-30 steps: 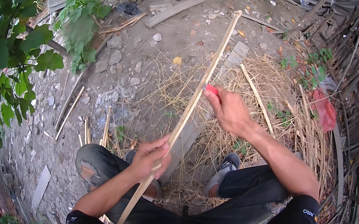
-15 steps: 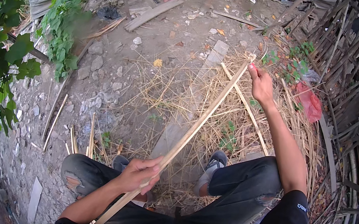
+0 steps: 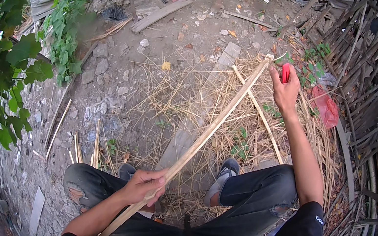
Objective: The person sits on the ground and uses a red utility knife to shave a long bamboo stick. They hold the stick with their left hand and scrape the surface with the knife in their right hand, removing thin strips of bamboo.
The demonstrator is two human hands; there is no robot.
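Observation:
A long pale bamboo strip (image 3: 212,126) slants from beside my left hip up to the far right. My left hand (image 3: 142,186) is closed round its lower part, above my left knee. Near the strip's far end, my right hand (image 3: 285,91) is closed on a small red-handled tool (image 3: 285,73); its working edge cannot be made out. A thin curl of shaving stands at the strip's tip, beside my right thumb. Another pale strip (image 3: 264,114) lies crosswise beneath the held one.
Thin shavings (image 3: 168,92) litter the ground before my feet, around a flat grey board (image 3: 180,144). A stick fence (image 3: 356,60) and a red plastic scrap (image 3: 325,107) are at the right. Cut sticks (image 3: 95,145) stand near my left knee. Leafy vines (image 3: 23,55) hang at left.
My right hand has moved slightly right and nearer, away from the strip's tip, and more of the red tool shows. The left hand keeps its hold, almost unmoved.

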